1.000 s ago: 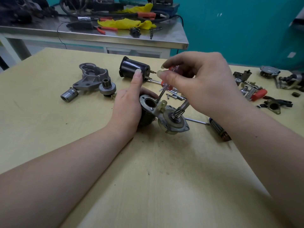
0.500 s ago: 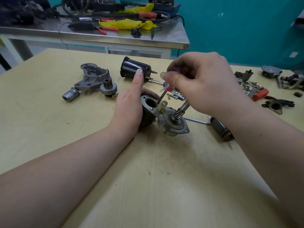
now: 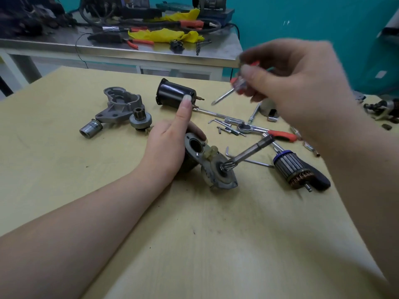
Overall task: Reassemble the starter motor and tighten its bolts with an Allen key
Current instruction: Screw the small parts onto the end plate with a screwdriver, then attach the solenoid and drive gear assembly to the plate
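A left hand (image 3: 166, 145) grips a half-built starter motor (image 3: 207, 162) on a yellow bench (image 3: 194, 244).

The motor lies tilted under the left hand's curled fingers, forefinger straight, its geared shaft pointing toward the right hand (image 3: 298, 83). Raised beyond the motor, the blurred right hand pinches a small red-handled screwdriver (image 3: 233, 89). Below it lie an armature (image 3: 289, 169) and a ratchet (image 3: 265, 131); past the left forefinger rests a black housing (image 3: 174, 93).
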Available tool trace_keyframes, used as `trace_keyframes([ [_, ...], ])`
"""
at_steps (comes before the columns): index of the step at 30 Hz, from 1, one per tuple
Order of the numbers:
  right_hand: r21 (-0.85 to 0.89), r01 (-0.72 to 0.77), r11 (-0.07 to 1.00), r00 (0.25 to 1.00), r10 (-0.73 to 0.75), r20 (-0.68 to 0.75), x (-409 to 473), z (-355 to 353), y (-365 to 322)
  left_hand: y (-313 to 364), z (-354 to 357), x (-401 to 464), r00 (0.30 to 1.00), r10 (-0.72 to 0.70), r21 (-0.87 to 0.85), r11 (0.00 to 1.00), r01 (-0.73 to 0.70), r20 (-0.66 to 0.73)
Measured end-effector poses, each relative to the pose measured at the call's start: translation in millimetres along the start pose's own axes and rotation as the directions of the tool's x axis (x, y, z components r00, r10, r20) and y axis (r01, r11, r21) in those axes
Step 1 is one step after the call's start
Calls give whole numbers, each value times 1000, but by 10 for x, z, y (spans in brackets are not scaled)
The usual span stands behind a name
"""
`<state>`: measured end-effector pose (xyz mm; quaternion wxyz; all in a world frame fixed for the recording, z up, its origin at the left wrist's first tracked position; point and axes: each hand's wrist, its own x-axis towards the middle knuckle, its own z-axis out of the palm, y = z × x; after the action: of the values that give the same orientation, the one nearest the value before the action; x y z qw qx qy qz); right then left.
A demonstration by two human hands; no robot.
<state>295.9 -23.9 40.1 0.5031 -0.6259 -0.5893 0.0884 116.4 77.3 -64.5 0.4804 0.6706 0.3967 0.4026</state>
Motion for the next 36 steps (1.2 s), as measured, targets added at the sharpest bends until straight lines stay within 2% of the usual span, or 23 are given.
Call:
trace_keyframes([
  [3, -85, -54, 995, 998, 50, -45, 80, -90, 121, 22, -51, 42, 996, -82, 147, 986, 77, 25],
  [6, -150, -163, 975, 985, 169, 30, 77, 49, 289, 22, -173, 86, 997, -74, 314, 947, 67, 11],
  [9, -107, -210, 972, 973, 219, 78, 27, 251, 408, 15, -284, 103, 1000, -29, 480, 877, 21, 9],
  [12, -12, -284, 959, 955, 284, 88, 42, 325, 509, 46, -331, 135, 996, -74, 506, 862, 41, 47],
  [15, 132, -394, 910, 917, 379, 127, 45, 344, 612, 74, -359, 141, 995, -41, 569, 822, -18, 91],
  [17, 150, -427, 892, 900, 404, 161, 23, 360, 656, 89, -379, 141, 991, -40, 607, 793, -46, 127],
  [20, -44, -361, 932, 915, 362, 176, -18, 415, 694, 95, -426, 164, 984, -59, 675, 734, -72, 168],
  [23, -290, -152, 945, 943, 226, 243, -84, 516, 678, 115, -457, 172, 982, -79, 704, 707, -68, 173],
  [29, -416, 46, 908, 891, 151, 427, -201, 636, 672, 125, -529, 212, 953, -195, 710, 703, -28, 231],
  [33, -433, 60, 899, 896, 143, 421, -198, 622, 657, 90, -581, 275, 927, -264, 702, 712, 0, 267],
  [36, -429, -39, 903, 935, 184, 303, -127, 553, 656, 97, -667, 312, 957, -172, 741, 669, -61, 234],
])
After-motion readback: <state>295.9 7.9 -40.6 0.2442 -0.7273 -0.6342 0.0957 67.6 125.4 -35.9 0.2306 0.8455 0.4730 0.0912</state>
